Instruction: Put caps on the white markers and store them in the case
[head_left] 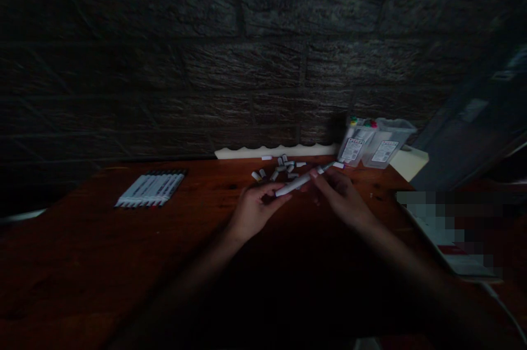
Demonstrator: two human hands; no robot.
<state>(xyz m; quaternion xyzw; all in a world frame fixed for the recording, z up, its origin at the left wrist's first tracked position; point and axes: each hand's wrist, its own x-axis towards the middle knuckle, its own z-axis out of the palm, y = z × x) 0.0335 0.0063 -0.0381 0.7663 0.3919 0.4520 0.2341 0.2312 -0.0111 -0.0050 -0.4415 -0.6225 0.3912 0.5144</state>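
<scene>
Both of my hands hold one white marker (300, 181) above a dark wooden table (82, 262). My left hand (252, 212) pinches the marker's near end. My right hand (341, 196) grips its far end with closed fingers. Just beyond the marker lie several loose white caps (278, 169) scattered on the table.
A neat row of several white markers (150, 188) lies at the left. Two clear plastic marker boxes (373, 142) stand at the back right beside a pale card (411, 162). A white wavy strip (275, 151) runs along the dark brick wall. A blurred flat thing (444, 229) sits at the right.
</scene>
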